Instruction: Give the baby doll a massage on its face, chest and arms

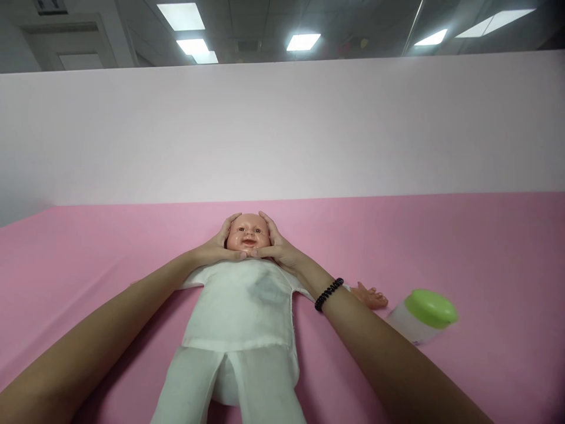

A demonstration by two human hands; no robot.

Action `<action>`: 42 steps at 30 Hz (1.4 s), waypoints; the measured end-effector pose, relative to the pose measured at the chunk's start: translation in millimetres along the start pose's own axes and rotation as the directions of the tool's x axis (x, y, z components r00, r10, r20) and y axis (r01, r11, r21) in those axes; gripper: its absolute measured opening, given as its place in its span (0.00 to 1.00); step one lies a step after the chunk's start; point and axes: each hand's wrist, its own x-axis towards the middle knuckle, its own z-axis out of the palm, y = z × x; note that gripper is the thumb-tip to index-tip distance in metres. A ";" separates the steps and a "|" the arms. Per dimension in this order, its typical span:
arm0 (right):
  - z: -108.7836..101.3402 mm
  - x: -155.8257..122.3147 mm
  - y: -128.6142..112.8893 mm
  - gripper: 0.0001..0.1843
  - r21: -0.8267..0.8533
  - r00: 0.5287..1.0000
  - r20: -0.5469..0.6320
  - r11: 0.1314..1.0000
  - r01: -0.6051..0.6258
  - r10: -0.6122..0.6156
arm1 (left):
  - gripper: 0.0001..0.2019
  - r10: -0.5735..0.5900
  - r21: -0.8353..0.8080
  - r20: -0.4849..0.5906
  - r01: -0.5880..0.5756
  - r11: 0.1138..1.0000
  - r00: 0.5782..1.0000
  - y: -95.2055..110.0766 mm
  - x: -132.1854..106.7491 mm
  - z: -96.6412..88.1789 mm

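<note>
A baby doll (241, 306) in a white cloth top and trousers lies on its back, its head away from me. My left hand (220, 242) cups the left side of the doll's head, its thumb along the chin. On the other side my right hand (279, 242) cups the head the same way, and the thumbs almost meet below the mouth. The fingertips curl around the sides of the head and are partly hidden. One bare doll hand (371, 296) sticks out to the right, beyond my forearm. A grey smudge marks the chest of the top.
Pink sheeting (441, 247) covers the surface under the doll. A white tub with a green lid (430, 309) stands to the right, partly behind my right forearm. A white panel (282, 129) rises at the back. My right wrist wears a black coiled band (329, 294).
</note>
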 end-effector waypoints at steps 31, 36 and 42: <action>1.6 -0.3 -0.2 0.69 0.011 1.000 -0.002 1.000 -0.013 0.013 | 0.54 -0.010 0.012 -0.010 0.010 1.000 1.000 3.1 -0.8 1.0; 2.8 -2.8 -3.0 0.69 0.031 1.000 -0.002 0.999 -0.008 0.008 | 0.53 0.003 0.018 -0.007 -0.003 1.000 1.000 3.2 -0.7 0.6; 8.6 1.0 7.3 0.59 -0.174 0.991 -0.083 0.980 0.091 -0.107 | 0.38 0.184 0.109 -0.170 -0.167 0.980 0.968 -15.0 1.6 12.0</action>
